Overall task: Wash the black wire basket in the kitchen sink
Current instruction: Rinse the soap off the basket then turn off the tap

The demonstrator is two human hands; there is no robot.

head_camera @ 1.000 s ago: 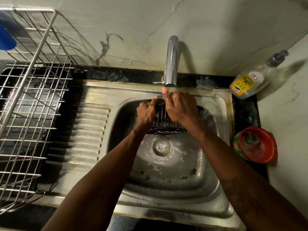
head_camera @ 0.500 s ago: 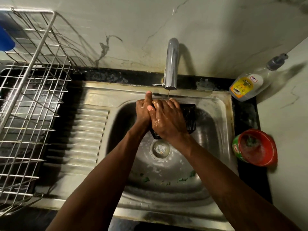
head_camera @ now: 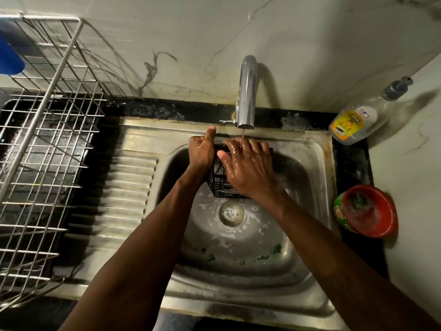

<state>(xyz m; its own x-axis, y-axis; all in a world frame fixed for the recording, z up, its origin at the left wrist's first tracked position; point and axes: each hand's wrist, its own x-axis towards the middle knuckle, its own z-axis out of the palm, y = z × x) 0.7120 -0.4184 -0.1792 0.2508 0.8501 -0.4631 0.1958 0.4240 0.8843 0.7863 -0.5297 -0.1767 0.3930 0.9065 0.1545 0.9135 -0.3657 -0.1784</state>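
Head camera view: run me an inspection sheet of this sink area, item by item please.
Surface: steel sink, wet, with foam around the drain.
Job's things: black wire basket held over the basin beneath the tap, which runs thinly.
Clutter: green scraps in the basin.
Hands: left hand grips the basket's left side; right hand, wet, lies spread over it.
Cables: nothing seen.
Surroundings: wire dish rack on the left; soap bottle and red tub on the right.
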